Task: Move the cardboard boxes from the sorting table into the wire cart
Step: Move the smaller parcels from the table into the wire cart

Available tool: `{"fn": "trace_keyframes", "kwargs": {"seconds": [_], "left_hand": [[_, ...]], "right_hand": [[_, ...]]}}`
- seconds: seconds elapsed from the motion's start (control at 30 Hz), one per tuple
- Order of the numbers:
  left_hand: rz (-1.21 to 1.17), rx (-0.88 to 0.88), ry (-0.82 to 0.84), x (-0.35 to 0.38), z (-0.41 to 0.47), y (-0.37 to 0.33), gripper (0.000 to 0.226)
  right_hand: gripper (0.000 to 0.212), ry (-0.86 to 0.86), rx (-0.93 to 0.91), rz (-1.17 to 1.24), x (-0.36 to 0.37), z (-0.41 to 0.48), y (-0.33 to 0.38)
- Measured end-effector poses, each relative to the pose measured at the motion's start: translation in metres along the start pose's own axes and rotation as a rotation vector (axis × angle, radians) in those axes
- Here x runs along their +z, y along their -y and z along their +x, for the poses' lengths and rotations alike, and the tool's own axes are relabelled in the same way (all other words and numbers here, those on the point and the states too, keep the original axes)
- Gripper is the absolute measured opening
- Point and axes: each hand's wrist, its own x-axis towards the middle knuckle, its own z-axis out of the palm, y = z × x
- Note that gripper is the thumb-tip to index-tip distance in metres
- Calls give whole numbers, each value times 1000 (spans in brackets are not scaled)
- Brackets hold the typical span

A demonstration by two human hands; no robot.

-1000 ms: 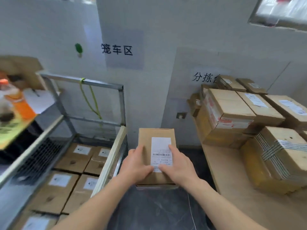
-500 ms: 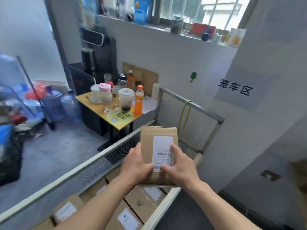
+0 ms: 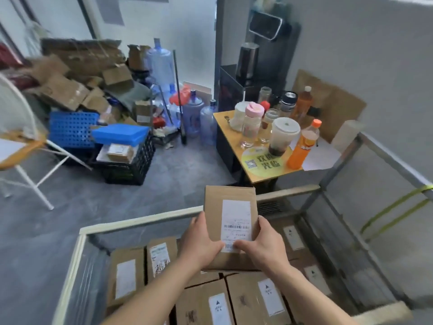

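Both hands clamp box: left hand (image 3: 201, 242), right hand (image 3: 264, 245), thumbs on label | cardboard box (image 3: 230, 207) held level above wire cart (image 3: 140, 220) | you hover over packed boxes (image 3: 255, 299), likely seeking a gap.

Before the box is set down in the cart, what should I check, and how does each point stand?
1. Grip: left hand and right hand hold the box by its sides, thumbs on top. Ok.
2. Position: the box is above the cart, over the packed boxes. Ok.
3. Label faces up. Ok.
4. Packed boxes lie flat, labels up. Ok.
5. Free spot right under the box: hidden by the box and hands. Cannot tell.
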Motion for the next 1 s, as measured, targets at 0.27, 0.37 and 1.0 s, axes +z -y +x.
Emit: {"fn": "trace_keyframes", "kwargs": {"seconds": [0.27, 0.37, 1.0], "left_hand": [[-40, -243, 54, 57, 10, 46, 85], [-34, -318, 106, 86, 11, 73, 97], [70, -444, 191, 226, 123, 282, 97]], "right_hand": [[48, 242, 11, -58, 40, 41, -46], [46, 305, 57, -97, 65, 46, -70], [48, 416, 66, -222, 300, 153, -202]]}}
